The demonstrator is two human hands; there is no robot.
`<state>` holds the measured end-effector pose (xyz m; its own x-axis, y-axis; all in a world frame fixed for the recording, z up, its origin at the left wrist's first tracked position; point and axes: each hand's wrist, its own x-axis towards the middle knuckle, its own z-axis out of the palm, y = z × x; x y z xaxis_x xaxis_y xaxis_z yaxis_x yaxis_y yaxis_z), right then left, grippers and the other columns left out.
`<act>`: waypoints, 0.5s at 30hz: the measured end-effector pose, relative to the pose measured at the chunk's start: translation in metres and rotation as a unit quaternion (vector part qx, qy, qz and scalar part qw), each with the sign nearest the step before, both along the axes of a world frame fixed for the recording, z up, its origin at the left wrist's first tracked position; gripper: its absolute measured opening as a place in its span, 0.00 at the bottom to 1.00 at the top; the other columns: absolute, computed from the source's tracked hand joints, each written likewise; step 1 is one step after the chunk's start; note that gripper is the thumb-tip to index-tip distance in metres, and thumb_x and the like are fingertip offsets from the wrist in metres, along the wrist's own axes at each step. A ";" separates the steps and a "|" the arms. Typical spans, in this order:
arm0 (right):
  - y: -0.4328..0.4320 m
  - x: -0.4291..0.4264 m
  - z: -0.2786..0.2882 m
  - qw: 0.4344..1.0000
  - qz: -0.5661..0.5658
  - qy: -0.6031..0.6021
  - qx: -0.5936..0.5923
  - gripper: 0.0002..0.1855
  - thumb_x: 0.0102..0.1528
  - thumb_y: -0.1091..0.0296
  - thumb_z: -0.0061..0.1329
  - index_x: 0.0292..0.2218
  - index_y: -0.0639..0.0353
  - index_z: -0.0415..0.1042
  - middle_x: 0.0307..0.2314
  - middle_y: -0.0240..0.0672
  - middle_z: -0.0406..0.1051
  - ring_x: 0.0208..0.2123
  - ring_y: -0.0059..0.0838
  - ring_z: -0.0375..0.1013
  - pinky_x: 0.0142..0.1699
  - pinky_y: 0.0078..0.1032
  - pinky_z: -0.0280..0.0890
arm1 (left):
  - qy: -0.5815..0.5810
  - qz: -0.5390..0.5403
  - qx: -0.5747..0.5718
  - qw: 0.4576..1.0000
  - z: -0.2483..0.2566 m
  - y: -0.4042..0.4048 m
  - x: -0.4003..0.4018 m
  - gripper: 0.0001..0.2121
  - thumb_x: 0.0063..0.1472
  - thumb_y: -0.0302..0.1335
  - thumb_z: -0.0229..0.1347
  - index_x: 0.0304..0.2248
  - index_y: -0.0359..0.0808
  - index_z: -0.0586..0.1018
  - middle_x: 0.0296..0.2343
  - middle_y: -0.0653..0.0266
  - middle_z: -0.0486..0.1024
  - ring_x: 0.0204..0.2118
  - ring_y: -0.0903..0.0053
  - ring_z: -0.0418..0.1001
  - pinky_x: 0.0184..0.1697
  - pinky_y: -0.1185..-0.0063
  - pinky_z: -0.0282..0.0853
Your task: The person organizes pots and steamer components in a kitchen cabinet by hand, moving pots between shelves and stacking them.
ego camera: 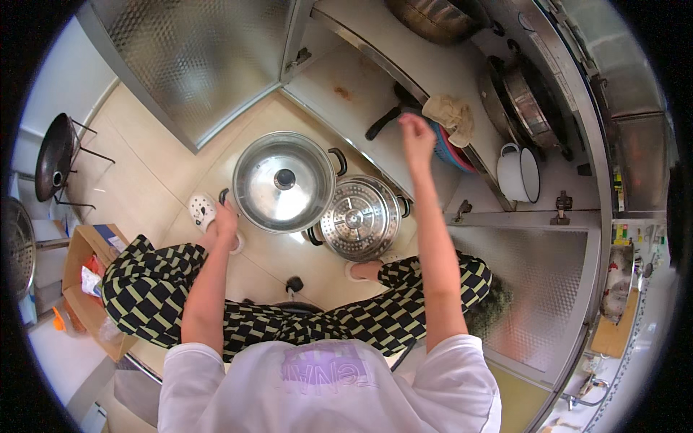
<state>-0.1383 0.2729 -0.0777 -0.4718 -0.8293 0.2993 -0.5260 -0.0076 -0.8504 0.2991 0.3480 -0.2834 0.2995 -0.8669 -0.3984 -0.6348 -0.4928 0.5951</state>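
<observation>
My left hand [227, 218] grips the black side handle of a large stainless steel pot [243, 200] on the tiled floor. Within the pot's rim shows a shiny lid [260, 184] with a black knob. Close against its lower right stands a perforated steel steamer [360, 222] with black handles. My right hand [419, 139] is raised before the open cabinet's shelf, fingers curled; whether anything small is in them is unclear. Just beyond it are a beige cloth [452, 116] draped over the shelf edge, a black pan handle [383, 123] and a blue and pink basket [452, 154], partly hidden.
Textured-glass cabinet doors stand open at upper left [206, 59] and right [536, 292]. The upper shelf holds a metal pan [438, 19], upright steel pans [533, 103] and a white enamel pot [517, 173]. At left are a wok on a wire stand [54, 157] and a cardboard box [81, 260].
</observation>
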 end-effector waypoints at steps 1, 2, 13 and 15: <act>-0.006 -0.003 0.025 0.999 -0.021 0.026 -0.014 0.12 0.52 0.65 0.45 0.33 0.64 0.73 0.26 0.38 0.74 0.30 0.25 0.72 0.37 0.21 0.63 | -0.015 -0.002 0.003 1.000 0.002 0.006 0.001 0.19 0.62 0.36 0.35 0.39 0.24 0.62 0.32 0.35 0.69 0.37 0.46 0.67 0.42 0.63 0.62; -0.012 -0.013 0.041 0.996 -0.052 0.072 -0.016 0.14 0.52 0.63 0.44 0.35 0.63 0.73 0.30 0.41 0.73 0.35 0.29 0.71 0.41 0.26 0.62 | -0.027 -0.005 0.004 1.000 0.004 0.011 0.001 0.19 0.62 0.37 0.35 0.39 0.24 0.62 0.31 0.36 0.70 0.36 0.46 0.67 0.41 0.63 0.62; -0.026 -0.102 0.032 0.931 -0.108 0.346 0.052 0.19 0.52 0.52 0.42 0.40 0.52 0.72 0.41 0.43 0.67 0.44 0.41 0.65 0.51 0.38 0.55 | -0.077 0.001 0.100 0.992 0.038 0.028 -0.027 0.18 0.61 0.37 0.36 0.39 0.27 0.63 0.33 0.42 0.71 0.38 0.52 0.69 0.42 0.64 0.62; -0.029 -0.099 0.036 0.948 -0.109 0.293 0.061 0.17 0.52 0.53 0.42 0.39 0.52 0.73 0.35 0.44 0.70 0.39 0.42 0.69 0.46 0.34 0.60 | -0.043 0.075 0.071 0.994 0.024 0.022 -0.023 0.19 0.60 0.36 0.37 0.43 0.26 0.61 0.37 0.40 0.68 0.41 0.52 0.67 0.45 0.65 0.60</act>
<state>-0.2374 0.2438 -0.0422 -0.4180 -0.7770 0.4706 -0.8861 0.2348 -0.3995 0.2761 0.3703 -0.2596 0.4597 -0.7468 -0.4805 -0.5933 -0.6609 0.4596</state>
